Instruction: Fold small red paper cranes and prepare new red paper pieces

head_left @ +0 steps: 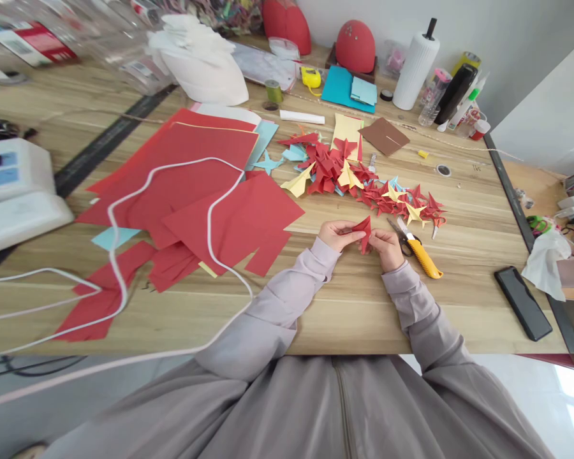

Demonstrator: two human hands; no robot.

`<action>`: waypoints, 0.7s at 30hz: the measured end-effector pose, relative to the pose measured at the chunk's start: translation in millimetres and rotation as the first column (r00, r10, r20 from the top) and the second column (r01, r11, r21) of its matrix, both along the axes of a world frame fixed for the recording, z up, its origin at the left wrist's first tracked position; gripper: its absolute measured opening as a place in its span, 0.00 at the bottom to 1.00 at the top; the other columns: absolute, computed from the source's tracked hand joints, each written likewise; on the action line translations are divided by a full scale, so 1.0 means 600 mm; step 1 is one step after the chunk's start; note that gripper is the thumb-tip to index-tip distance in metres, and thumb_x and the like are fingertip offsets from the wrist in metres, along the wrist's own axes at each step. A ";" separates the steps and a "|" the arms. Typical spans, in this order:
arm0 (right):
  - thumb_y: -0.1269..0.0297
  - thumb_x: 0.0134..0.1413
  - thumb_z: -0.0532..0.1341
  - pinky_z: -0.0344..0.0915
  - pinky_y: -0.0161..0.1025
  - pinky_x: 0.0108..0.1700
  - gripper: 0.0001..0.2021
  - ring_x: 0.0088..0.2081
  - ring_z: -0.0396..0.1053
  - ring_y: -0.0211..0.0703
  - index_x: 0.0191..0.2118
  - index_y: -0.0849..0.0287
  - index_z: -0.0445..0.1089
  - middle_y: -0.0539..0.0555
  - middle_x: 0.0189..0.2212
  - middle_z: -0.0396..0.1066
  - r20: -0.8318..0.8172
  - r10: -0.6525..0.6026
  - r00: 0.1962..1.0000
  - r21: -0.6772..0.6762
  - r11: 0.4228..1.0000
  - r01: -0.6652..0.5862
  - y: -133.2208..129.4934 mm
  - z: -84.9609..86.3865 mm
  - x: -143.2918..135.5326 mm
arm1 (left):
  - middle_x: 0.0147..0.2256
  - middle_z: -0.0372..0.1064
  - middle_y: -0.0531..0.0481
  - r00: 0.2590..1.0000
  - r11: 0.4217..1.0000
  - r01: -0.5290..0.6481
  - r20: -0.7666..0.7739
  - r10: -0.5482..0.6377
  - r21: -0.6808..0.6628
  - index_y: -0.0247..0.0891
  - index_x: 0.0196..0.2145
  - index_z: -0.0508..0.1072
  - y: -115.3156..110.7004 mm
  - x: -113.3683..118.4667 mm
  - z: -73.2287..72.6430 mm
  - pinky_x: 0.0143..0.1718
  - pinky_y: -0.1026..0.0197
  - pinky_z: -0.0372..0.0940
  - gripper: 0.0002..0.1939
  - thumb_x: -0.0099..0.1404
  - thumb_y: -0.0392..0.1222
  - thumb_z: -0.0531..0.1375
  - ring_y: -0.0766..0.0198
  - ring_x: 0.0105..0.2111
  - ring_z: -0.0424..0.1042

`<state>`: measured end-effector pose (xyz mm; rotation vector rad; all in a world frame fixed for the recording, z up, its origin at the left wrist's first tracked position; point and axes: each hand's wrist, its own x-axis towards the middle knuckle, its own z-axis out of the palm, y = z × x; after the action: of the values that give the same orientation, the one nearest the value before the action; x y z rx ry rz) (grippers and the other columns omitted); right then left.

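A small folded piece of red paper is held up over the table between my two hands. My left hand pinches its left side, thumb on top. On the other side, the fingers of my right hand close on its lower right edge. Just right of my right hand lie a yellow utility knife and dark-handled scissors. Beyond my hands spreads a heap of folded red paper pieces, with yellow paper planes and light blue folded pieces among them.
Red paper sheets cover the left, crossed by a white cable. A black phone lies at the right. At the back stand a white ribbed bottle, a red dome and a yellow tape measure.
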<state>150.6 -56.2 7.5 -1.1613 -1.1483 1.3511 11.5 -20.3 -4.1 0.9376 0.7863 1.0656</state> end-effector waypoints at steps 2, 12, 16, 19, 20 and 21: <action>0.51 0.42 0.64 0.61 0.34 0.21 0.15 0.18 0.65 0.37 0.20 0.60 0.70 0.50 0.15 0.69 -0.003 0.030 1.000 -0.009 0.999 -0.030 -0.001 0.002 0.002 | 0.26 0.76 0.47 1.000 1.000 0.006 0.002 -0.006 0.015 0.32 0.28 0.77 0.000 0.000 0.003 0.29 0.57 0.69 0.20 0.35 0.44 0.72 0.62 0.24 0.72; 0.52 0.42 0.65 0.62 0.33 0.21 0.15 0.18 0.64 0.35 0.27 0.58 0.65 0.47 0.17 0.68 0.083 -0.077 0.994 0.140 0.988 0.065 -0.008 -0.006 -0.010 | 0.23 0.74 0.49 0.999 1.000 0.003 -0.042 -0.001 0.029 0.33 0.25 0.76 -0.006 -0.007 0.021 0.30 0.60 0.67 0.16 0.38 0.45 0.71 0.65 0.23 0.70; 0.55 0.46 0.63 0.62 0.34 0.22 0.12 0.19 0.63 0.34 0.31 0.58 0.66 0.47 0.19 0.67 0.226 -0.169 0.959 0.236 0.965 0.114 -0.010 -0.019 -0.012 | 0.24 0.74 0.49 0.995 0.997 -0.033 -0.093 0.039 0.070 0.33 0.23 0.76 -0.002 -0.007 0.017 0.31 0.61 0.66 0.16 0.37 0.46 0.70 0.65 0.24 0.70; 0.58 0.45 0.64 0.62 0.35 0.23 0.11 0.19 0.64 0.35 0.32 0.58 0.66 0.47 0.19 0.67 0.262 -0.211 0.942 0.283 0.950 0.135 -0.011 -0.023 -0.011 | 0.22 0.73 0.50 0.992 0.995 -0.049 -0.112 0.058 0.086 0.33 0.21 0.75 0.000 -0.007 0.015 0.28 0.63 0.63 0.15 0.37 0.46 0.70 0.68 0.23 0.67; 0.58 0.45 0.64 0.63 0.35 0.23 0.10 0.19 0.64 0.35 0.32 0.58 0.66 0.47 0.20 0.67 0.258 -0.213 0.942 0.287 0.948 0.135 -0.011 -0.022 -0.010 | 0.21 0.72 0.51 0.991 0.995 -0.047 -0.120 0.057 0.085 0.33 0.21 0.75 0.000 -0.008 0.016 0.27 0.64 0.62 0.14 0.37 0.45 0.70 0.69 0.22 0.66; 0.59 0.45 0.64 0.63 0.35 0.23 0.10 0.19 0.64 0.35 0.31 0.58 0.66 0.48 0.20 0.67 0.248 -0.205 0.947 0.283 0.950 0.131 -0.011 -0.021 -0.010 | 0.20 0.71 0.52 0.990 0.996 -0.042 -0.129 0.052 0.082 0.33 0.20 0.74 0.000 -0.008 0.018 0.26 0.64 0.61 0.14 0.37 0.45 0.70 0.70 0.21 0.65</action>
<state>144.4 -62.8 -5.0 -1.2448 -1.3459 0.8926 6.7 -20.5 6.6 1.0690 0.8835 1.0904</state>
